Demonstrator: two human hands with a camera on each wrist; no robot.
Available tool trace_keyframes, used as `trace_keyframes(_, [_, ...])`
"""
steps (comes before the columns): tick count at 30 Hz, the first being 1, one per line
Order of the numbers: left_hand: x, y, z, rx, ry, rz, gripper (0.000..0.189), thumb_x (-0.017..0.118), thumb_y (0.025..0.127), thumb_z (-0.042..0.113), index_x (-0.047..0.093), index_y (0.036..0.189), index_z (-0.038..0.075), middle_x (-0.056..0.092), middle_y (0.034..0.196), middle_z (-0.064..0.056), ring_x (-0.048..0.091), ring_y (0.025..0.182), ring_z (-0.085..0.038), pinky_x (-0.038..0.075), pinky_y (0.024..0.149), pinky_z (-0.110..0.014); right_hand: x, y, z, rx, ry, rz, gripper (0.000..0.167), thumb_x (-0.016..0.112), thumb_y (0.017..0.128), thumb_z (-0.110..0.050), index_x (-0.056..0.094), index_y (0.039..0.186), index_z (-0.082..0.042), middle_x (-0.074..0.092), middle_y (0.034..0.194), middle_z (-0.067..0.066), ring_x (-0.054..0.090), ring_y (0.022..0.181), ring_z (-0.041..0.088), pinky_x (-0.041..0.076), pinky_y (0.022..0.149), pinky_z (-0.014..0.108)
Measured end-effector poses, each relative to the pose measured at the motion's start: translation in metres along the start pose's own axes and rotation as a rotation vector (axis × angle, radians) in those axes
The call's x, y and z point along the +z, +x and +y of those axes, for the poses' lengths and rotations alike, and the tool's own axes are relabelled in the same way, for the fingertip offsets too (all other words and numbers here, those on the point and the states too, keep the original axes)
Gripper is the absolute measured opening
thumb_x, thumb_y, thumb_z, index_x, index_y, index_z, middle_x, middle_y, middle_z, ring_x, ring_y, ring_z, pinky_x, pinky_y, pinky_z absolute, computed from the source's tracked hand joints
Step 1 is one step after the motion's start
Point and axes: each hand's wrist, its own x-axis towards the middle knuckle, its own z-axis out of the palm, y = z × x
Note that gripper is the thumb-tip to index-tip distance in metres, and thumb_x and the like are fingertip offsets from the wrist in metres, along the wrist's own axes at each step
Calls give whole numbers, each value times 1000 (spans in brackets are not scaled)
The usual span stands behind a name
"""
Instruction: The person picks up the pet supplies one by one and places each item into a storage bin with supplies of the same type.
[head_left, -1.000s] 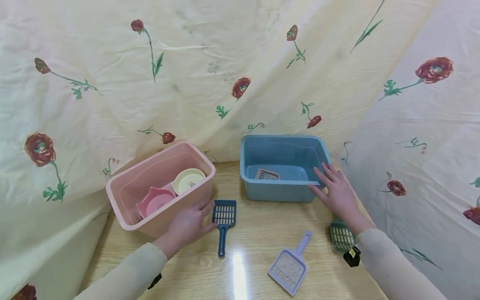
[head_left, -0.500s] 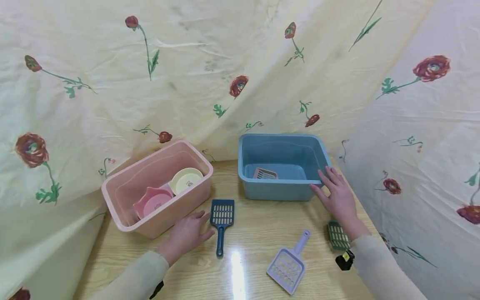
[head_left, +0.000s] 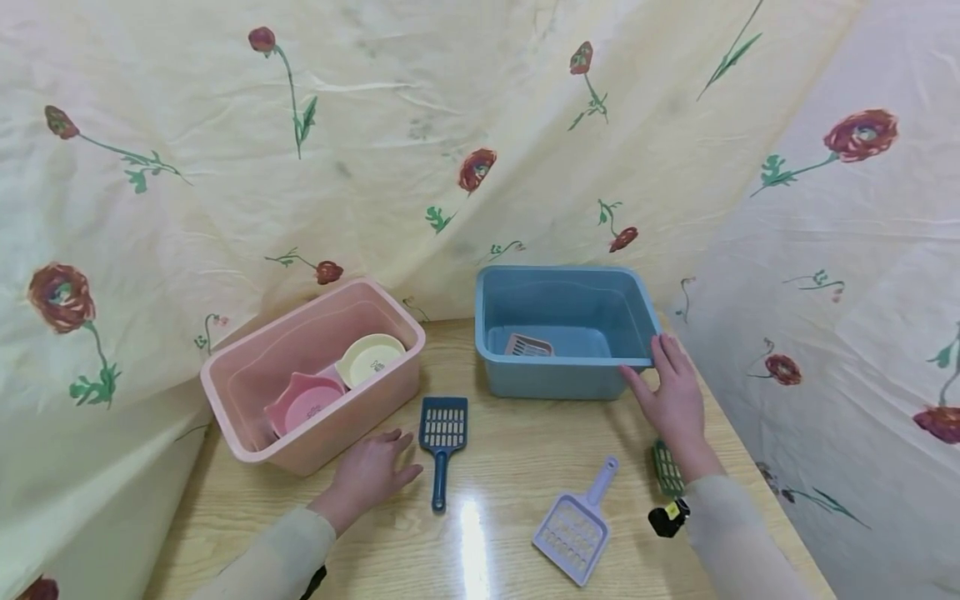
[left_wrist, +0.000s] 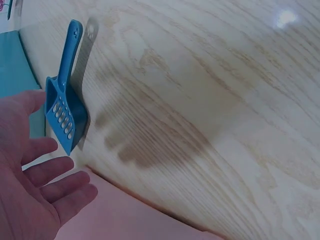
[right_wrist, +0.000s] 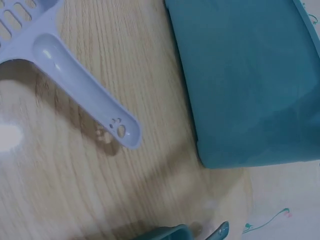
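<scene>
My left hand (head_left: 370, 472) hovers with spread, loosely bent fingers just in front of the pink bin (head_left: 322, 446), left of a dark blue litter scoop (head_left: 442, 433). It holds nothing, and in the left wrist view the scoop (left_wrist: 65, 110) lies apart from the fingertips. At the front right corner of the blue bin (head_left: 551, 379), my right hand (head_left: 675, 400) rests with extended fingers by the right rim and thumb by the front rim. The right wrist view shows the blue bin's wall (right_wrist: 250, 90) but not the hand.
A lilac litter scoop (head_left: 573, 529) and a green one (head_left: 667, 468), partly behind the right wrist, lie on the wooden table (head_left: 390, 550). Inside the blue bin is a pinkish scoop (head_left: 529, 345). The pink bin holds a cream bowl (head_left: 371, 358) and a pink bowl (head_left: 306, 402).
My right hand has closed in on the blue bin's front right corner, its fingers now at the rim. The left hand has drawn slightly back from the blue scoop. The view shifted slightly.
</scene>
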Motion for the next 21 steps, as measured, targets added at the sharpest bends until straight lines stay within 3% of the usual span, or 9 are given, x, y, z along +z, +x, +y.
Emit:
trace_keyframes(8, [6,-4,-4,20,4,33,51,81,95,42,75,130,5,73,130,-23,73,116,-42,61,97,-54,3,-6,3,26,-15,9,80,87,91,-26,50,155,4,45,163,26,41,151,47,39,118,67])
trace_keyframes(21, [13,-3,-4,11,6,10,52,80,95,43,75,131,7,73,131,-22,73,116,-41,61,95,-55,8,-7,2,-6,0,32,79,80,97,-37,49,155,6,43,163,29,35,155,45,34,124,63])
